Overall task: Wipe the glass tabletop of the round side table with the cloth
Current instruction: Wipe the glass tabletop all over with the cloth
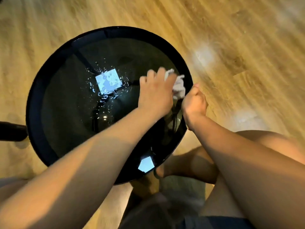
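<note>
Your left hand (pixel 155 91) has its fingers curled down over the cloth (pixel 179 86), pressing it onto the tabletop (pixel 66 113) just inside the rim (pixel 35 103), on the right side. The cloth is a crumpled wad poking out past your fingers toward the rim. It runs roughly along the rim and points nowhere clearly. The water (pixel 107 81) lies well inward from the rim, left of the cloth. Your right hand (pixel 195 100) looks curled over the rim beside the cloth, so sweep inward with the left.

Left of the cloth (pixel 179 86), the wet glass tabletop (pixel 66 113) lies open.
</note>
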Motion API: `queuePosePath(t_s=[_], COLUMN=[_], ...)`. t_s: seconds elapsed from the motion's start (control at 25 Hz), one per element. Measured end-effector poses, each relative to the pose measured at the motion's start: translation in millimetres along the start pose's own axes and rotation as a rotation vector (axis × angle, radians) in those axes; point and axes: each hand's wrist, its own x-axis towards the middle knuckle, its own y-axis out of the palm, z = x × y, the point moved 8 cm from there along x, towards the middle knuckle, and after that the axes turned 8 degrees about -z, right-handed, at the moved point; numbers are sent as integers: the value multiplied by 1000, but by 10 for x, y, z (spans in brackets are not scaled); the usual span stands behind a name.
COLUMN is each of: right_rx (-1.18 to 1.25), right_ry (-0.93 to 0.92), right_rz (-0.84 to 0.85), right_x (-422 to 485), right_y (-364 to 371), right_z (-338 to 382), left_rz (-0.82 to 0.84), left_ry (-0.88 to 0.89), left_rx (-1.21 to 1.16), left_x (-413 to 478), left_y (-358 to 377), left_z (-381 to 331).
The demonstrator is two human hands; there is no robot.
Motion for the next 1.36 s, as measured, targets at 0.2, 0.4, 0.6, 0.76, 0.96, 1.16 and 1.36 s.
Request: queuePosePath(t_s=[0.2,0.4,0.6,0.76,0.96,1.16,1.36], right_rx=[-3,46,100,119,121,131,207], right_ry=[-28,11,42,58,42,57,173], right_rz=[-18,-3,34,59,49,20,49], right_x=[38,13,-26,-42,-21,37,-3], right_y=[61,36,45,54,64,66,90], right_z=[-53,-44,-64,-70,-87,-102,-179], left_rz=[31,-11,-24,58,42,-5,-18], left_ry=[-71,19,144,205,248,180,280], left_rx=[-2,-49,-198,-292,-205,-105,-43], left_x=[858,346,-879,-1642,-1367,-667,-458], left_y=[156,40,-220,-397,-346,-173,-112], left_z=[-38,-22,-82,-160,-144,-208,-141])
